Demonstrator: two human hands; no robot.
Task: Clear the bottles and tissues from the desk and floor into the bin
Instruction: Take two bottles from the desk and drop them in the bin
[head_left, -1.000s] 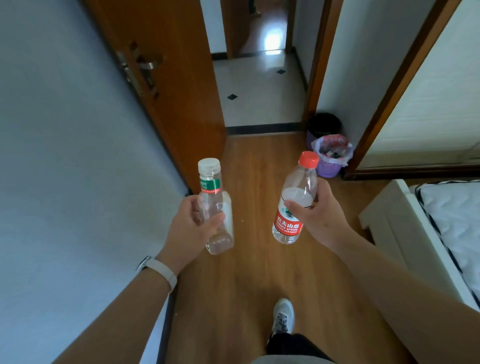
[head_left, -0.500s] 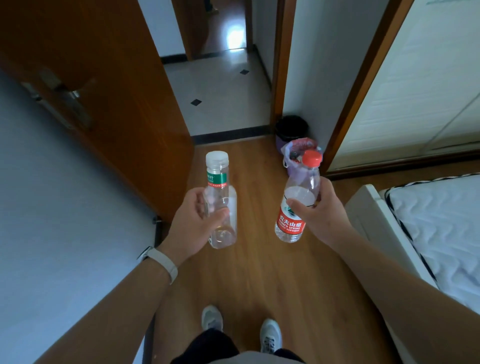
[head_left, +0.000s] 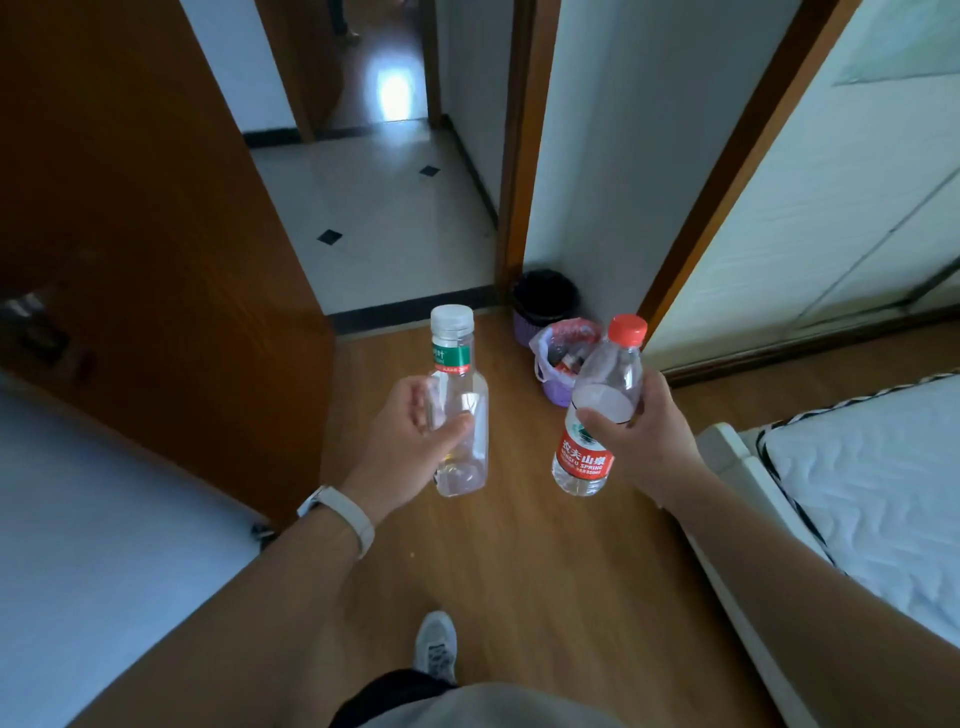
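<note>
Left grip (head_left: 405, 452) is wrapped round the waist of the clear bottle (head_left: 462, 410), thumb across the front, fingers behind. Right grip (head_left: 649, 441) clasps the red-capped bottle (head_left: 602, 384) at mid-body, just above its label. Both are upright, caps on, held out in front & apart from each other. I read that as plain carry posture: one bottle per grip so both go in a single trip, necks up so nothing dribbles. Both look near empty, tho the red-capped one is hazy inside, can't say w/ what. Target is the purple bin (head_left: 553, 387), lined w/ a pinkish bag, on the wood floor (head_left: 519, 571) against the wall ahead & to the right. It's partly hidden behind the red-capped bottle & already has rubbish in it. A second bin (head_left: 545, 306) w/ a dark liner sits just behind it. Neither bottle is over a bin yet, so drop not due, approx a few steps off by my guess. Writing: the red label has white Chinese chars 农夫山泉 w/ "NONGFU SPRING" under them, & the smaller line below is too fine to read. Clear bottle has a green band w/ a white char, poss. 叶, rest blurred. No worktop or tissues in view. Open door (head_left: 156, 260) on the left, bed (head_left: 857, 493) on the right, white wristband (head_left: 337, 514) on the left arm.
</note>
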